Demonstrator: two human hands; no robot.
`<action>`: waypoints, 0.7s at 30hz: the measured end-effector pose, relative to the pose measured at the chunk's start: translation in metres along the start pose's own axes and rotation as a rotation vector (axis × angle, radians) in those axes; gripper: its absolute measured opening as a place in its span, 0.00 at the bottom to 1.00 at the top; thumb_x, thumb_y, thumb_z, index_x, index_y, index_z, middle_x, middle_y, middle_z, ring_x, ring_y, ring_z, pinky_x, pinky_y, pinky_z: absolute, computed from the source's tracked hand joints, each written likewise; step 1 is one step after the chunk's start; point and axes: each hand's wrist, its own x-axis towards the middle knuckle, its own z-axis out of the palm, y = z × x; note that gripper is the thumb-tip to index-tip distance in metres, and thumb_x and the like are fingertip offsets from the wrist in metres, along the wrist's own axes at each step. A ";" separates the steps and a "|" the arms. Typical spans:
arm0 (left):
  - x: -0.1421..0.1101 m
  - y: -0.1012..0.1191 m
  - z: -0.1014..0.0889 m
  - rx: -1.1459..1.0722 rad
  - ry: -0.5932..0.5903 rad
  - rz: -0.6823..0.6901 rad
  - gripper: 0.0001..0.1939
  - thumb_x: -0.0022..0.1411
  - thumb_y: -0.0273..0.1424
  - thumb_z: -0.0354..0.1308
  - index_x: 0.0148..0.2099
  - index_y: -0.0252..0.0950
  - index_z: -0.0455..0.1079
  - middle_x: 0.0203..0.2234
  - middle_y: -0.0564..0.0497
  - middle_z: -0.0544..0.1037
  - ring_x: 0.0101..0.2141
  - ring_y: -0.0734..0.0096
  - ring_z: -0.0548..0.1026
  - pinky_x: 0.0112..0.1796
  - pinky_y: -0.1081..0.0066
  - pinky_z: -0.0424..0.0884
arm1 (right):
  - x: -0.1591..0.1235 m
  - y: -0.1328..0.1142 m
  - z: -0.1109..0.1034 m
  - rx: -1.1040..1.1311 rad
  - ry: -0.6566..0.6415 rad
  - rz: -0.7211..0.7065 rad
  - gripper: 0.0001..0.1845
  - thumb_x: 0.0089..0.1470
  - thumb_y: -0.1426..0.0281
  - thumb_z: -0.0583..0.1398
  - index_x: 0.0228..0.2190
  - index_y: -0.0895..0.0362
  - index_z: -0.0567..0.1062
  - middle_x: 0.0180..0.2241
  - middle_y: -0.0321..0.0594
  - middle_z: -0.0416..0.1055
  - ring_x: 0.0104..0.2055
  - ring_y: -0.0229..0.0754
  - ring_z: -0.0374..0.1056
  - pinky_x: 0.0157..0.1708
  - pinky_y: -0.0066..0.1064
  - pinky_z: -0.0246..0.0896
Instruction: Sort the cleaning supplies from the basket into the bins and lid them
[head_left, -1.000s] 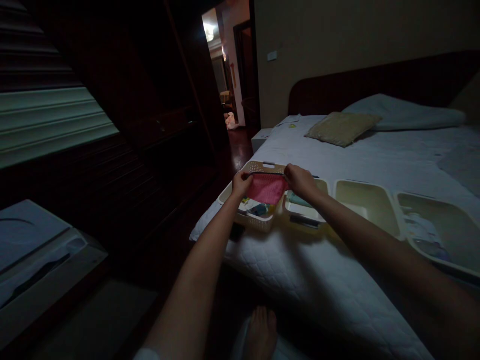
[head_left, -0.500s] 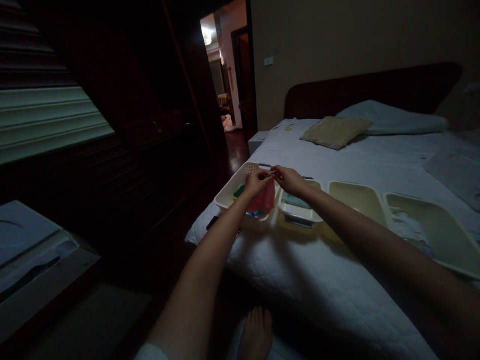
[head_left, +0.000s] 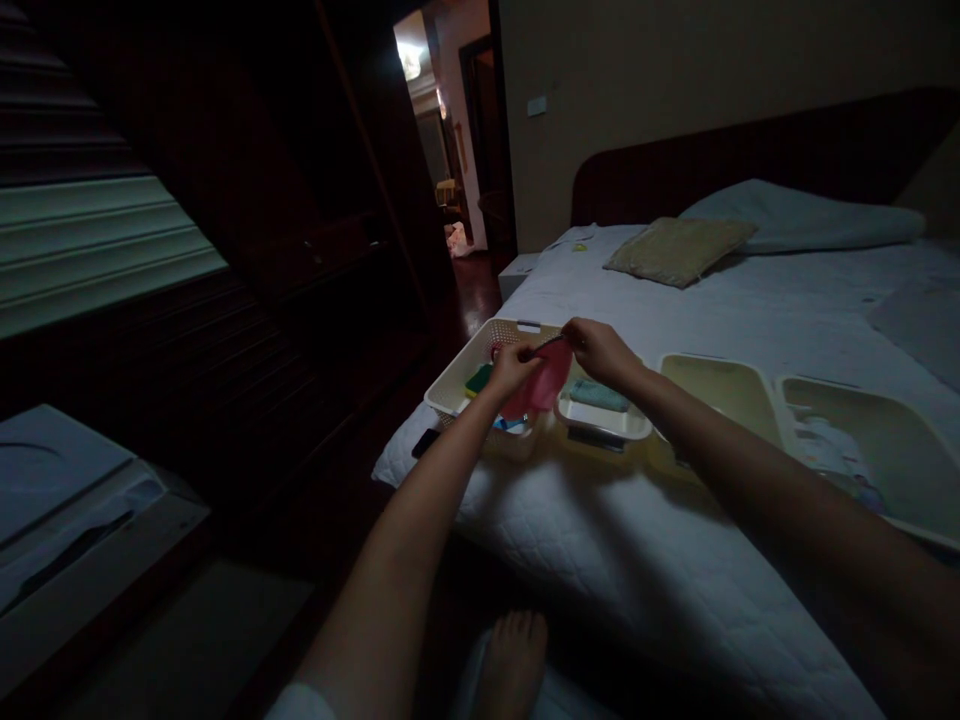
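Note:
Both my hands hold up a red cloth (head_left: 550,378) by its dark upper edge, over the perforated white basket (head_left: 448,378). My left hand (head_left: 514,366) pinches the left end of that edge, and my right hand (head_left: 598,346) grips the right end, with its fingertips partly hidden. The cloth hangs between them, in front of the basket's right side. In the basket are a green and yellow sponge (head_left: 478,380) and a small blue item (head_left: 510,424) whose kind I cannot make out. A folded teal cloth (head_left: 598,394) lies in the smaller white bin (head_left: 611,428) beneath my right wrist.
Farther right on the bed (head_left: 570,560) stand a pale bin (head_left: 720,395) and another bin (head_left: 892,440) holding white items. A dark object (head_left: 425,443) lies by the basket. A beige pillow (head_left: 679,252) rests farther back. On the left is a white box (head_left: 67,480).
My right hand has moved right and slightly up, away from my left hand. The red cloth's upper edge is now stretched out between them. The view has shifted slightly.

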 end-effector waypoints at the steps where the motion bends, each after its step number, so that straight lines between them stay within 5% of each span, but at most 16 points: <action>1: -0.001 -0.001 -0.002 0.006 0.012 -0.009 0.02 0.49 0.23 0.61 0.26 0.33 0.72 0.22 0.53 0.75 0.27 0.73 0.71 0.33 0.72 0.69 | 0.000 0.003 -0.001 0.034 0.043 0.013 0.11 0.56 0.75 0.53 0.39 0.61 0.74 0.39 0.48 0.75 0.39 0.43 0.69 0.38 0.28 0.58; 13: -0.019 0.017 -0.053 -0.278 0.115 -0.235 0.10 0.39 0.25 0.67 0.29 0.33 0.73 0.21 0.56 0.75 0.25 0.76 0.70 0.31 0.75 0.67 | 0.004 0.038 -0.030 0.333 0.482 0.152 0.04 0.52 0.70 0.55 0.31 0.55 0.70 0.34 0.44 0.73 0.36 0.46 0.69 0.39 0.37 0.63; 21: -0.017 0.028 -0.067 -0.782 0.047 -0.282 0.18 0.38 0.29 0.72 0.32 0.35 0.69 0.27 0.56 0.76 0.28 0.78 0.73 0.35 0.74 0.69 | -0.001 0.048 -0.056 0.614 0.505 0.234 0.05 0.53 0.68 0.56 0.32 0.55 0.70 0.30 0.38 0.69 0.31 0.40 0.65 0.34 0.34 0.61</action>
